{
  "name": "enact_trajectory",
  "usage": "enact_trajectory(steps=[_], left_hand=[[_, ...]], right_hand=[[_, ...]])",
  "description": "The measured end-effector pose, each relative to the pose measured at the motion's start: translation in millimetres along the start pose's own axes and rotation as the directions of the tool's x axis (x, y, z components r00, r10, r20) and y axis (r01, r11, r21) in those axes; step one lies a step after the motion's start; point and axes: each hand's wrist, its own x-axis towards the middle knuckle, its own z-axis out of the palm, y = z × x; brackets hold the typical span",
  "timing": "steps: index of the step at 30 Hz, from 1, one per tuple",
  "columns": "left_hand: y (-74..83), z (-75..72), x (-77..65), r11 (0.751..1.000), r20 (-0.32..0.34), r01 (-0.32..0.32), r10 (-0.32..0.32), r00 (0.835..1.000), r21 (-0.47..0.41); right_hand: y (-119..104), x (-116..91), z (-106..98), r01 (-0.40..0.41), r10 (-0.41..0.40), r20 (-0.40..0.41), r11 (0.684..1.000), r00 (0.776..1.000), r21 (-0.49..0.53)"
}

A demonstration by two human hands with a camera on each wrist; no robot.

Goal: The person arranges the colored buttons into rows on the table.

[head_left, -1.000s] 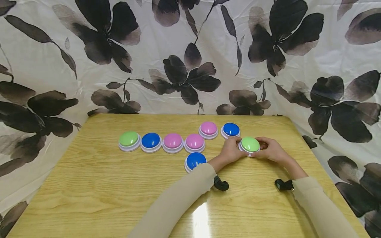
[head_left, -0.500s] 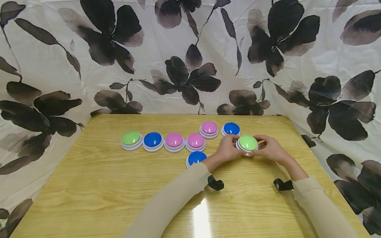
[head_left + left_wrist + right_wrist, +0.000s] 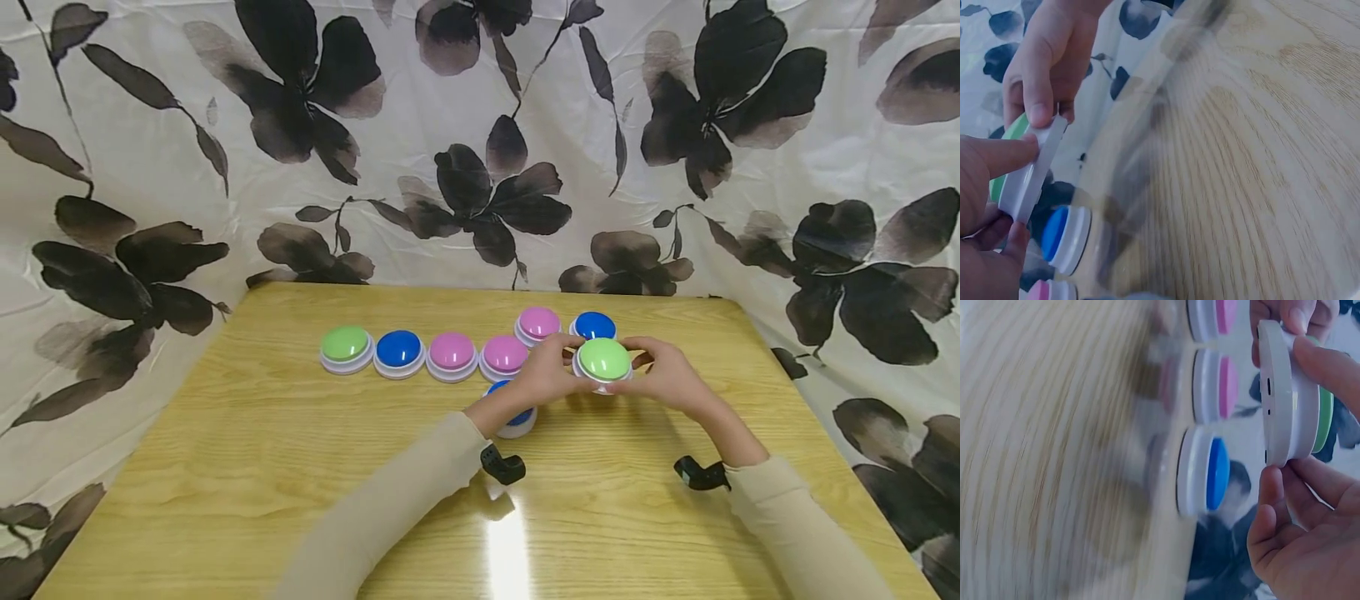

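Note:
A push button with a green dome and white round base (image 3: pixel 604 360) is held up off the wooden table by both hands. My left hand (image 3: pixel 551 372) grips its left side, thumb and fingers at the base rim. On the other side my right hand (image 3: pixel 663 377) pinches the rim too. The right wrist view shows the base (image 3: pixel 1280 394) edge-on, with small slots in it. Just behind is a blue button (image 3: pixel 595 325), partly covered. Under my left wrist sits another blue button (image 3: pixel 517 421), mostly hidden by the forearm.
A row runs along the table (image 3: pixel 300 467): a green button (image 3: pixel 345 343), a blue button (image 3: pixel 399 349), a pink button (image 3: pixel 452 353) and a second pink button (image 3: pixel 504 355). Another pink button (image 3: pixel 538 322) stands behind. Floral cloth (image 3: pixel 420 108) hangs beyond the table's far edge.
Both hands have carried the green button leftward, from right of the rear blue button to almost in front of it. My left forearm now covers more of the front blue button.

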Motion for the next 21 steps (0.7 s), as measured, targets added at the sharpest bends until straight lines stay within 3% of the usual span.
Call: enact_trajectory(steps=[15, 21], left_hand=[[-21.7, -43.6, -37.8, 0.995, -0.047, 0.024, -0.019, 0.999, 0.092], [-29.4, -57.8, -54.5, 0.998, -0.076, 0.012, -0.008, 0.997, 0.06]], right_hand=[[-35, 13, 42, 0.068, -0.071, 0.036, 0.995, 0.997, 0.079], [-45, 15, 61, 0.116, -0.121, 0.037, 0.987, 0.992, 0.107]])
